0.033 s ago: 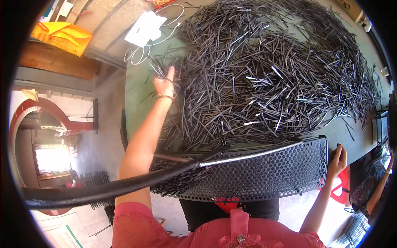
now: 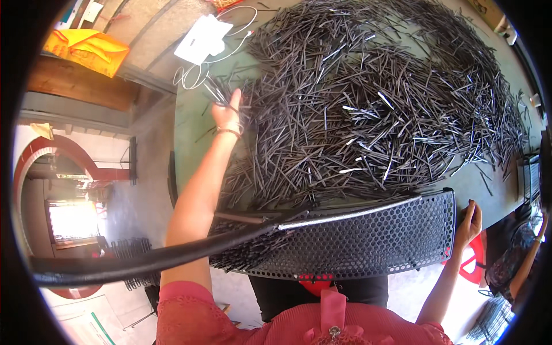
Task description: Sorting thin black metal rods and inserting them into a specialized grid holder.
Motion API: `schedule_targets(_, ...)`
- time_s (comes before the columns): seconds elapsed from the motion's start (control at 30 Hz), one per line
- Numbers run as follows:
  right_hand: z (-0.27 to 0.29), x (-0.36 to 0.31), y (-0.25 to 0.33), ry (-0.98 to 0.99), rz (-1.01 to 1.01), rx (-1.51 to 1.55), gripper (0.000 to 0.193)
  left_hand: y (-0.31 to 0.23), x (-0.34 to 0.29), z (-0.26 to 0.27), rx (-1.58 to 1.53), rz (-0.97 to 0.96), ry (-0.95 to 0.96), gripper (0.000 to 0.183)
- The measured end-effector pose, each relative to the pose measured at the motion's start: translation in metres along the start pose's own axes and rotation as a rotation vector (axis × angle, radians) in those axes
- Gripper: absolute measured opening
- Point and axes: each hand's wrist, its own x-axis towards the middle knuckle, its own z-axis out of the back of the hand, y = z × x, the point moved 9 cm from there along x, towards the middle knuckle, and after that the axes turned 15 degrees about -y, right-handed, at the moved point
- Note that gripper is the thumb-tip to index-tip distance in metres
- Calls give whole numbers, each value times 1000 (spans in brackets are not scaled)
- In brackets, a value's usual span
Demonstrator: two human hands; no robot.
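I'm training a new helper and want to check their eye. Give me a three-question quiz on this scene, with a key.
1. Multiple choice. What is in the left hand?
a) a white cable
b) a bunch of dark sticks
c) a folded cloth

2. True or false. The sticks inside the perforated black tray are gathered at its right end.

3. Short answer. Which hand is nearer the tray's right end?

Key
1. b
2. False: they are gathered toward its left end.
3. The right hand.
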Motion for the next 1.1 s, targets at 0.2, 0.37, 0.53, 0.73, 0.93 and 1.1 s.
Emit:
schedule_targets(0.2,8,2,2,-3,50,-65,20,-115,-1,-37,401,-319,199,20)
schedule_targets(0.37,-2,-1,14,17,105,-31,20,-119,-27,-64,1497,-890,669,21)
schedule_targets(0.53,-6,-4,28,52,155,33,19,-164,-28,-50,935,-726,530,33)
schedule_targets(0.73,-4,-3,19,78,125,81,22,-182,-54,4,627,83,539,19)
schedule_targets(0.93,25,-8,84,-6,124,249,20,-233,-89,64,206,255,480,11)
schedule_targets(1.1,29,-128,280,458,453,446,19,-255,-183,124,133,354,388,21)
